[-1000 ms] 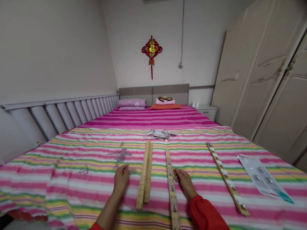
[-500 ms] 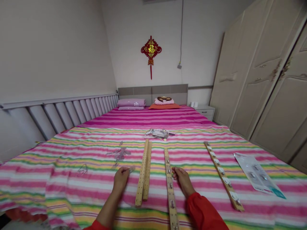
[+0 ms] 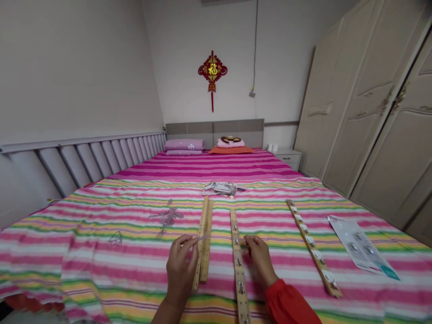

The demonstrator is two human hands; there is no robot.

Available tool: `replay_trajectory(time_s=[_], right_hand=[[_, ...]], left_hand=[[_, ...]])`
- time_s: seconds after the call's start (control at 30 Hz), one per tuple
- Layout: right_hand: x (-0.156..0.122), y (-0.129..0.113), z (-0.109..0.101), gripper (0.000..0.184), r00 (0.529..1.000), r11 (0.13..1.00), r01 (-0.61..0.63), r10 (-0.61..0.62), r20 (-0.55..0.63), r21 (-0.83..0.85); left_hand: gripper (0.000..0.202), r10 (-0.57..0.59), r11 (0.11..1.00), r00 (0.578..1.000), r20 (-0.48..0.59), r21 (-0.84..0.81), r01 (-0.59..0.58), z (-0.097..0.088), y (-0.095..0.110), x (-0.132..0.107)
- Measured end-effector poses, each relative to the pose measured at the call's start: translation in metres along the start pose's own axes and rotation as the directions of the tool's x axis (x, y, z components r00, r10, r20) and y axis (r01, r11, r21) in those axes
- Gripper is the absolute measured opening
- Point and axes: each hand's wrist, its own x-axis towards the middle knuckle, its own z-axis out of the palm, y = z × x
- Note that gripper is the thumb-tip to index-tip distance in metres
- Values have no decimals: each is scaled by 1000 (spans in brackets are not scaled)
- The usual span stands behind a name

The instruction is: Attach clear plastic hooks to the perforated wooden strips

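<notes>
I look down a striped bedspread (image 3: 290, 279) with wooden strips laid lengthwise on it. My left hand (image 3: 181, 269) is raised off the cloth, its thumb and fingers pinched on a small clear plastic packet (image 3: 201, 238), just left of a pair of plain perforated strips (image 3: 204, 240). My right hand (image 3: 259, 258), in a red sleeve, rests with curled fingers against the right side of a perforated strip with metal fittings (image 3: 237, 260). What its fingertips hold, if anything, is hidden.
Another strip with round white fittings (image 3: 312, 245) lies to the right, beside a printed plastic bag (image 3: 362, 249). Clear wrappers (image 3: 167, 217) lie left of the strips and a heap of packets (image 3: 222, 187) beyond them. Wardrobe doors (image 3: 374, 108) stand at the right.
My left hand has lifted off the bedspread with the clear packet and moved right toward the paired strips. My right hand has stayed by the fitted strip.
</notes>
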Motion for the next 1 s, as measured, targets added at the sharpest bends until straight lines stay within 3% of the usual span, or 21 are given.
replay_trajectory(time_s=[0.17,0.23,0.57,0.7,0.9,1.0], right_hand=[[-52,-26,36,31,948,995,64,-38,315,-75],[-66,-33,46,35,934,997,43,-17,358,-67],[-87,-44,58,29,960,998,-38,21,278,55],[-82,-43,56,27,962,998,-25,7,273,60],[-69,-45,43,24,947,985,146,-113,300,-90],[-66,-47,36,22,918,925,315,-240,315,-215]], left_hand=[[25,120,991,988,-96,65,-114,14,21,-3],[24,144,987,982,-125,82,-134,18,27,-4],[25,206,975,970,-127,107,-193,20,38,-13],[27,206,971,977,-55,132,-197,22,42,-13],[38,208,978,972,108,-19,-207,22,47,-16],[36,66,990,991,120,-133,-50,23,47,-11]])
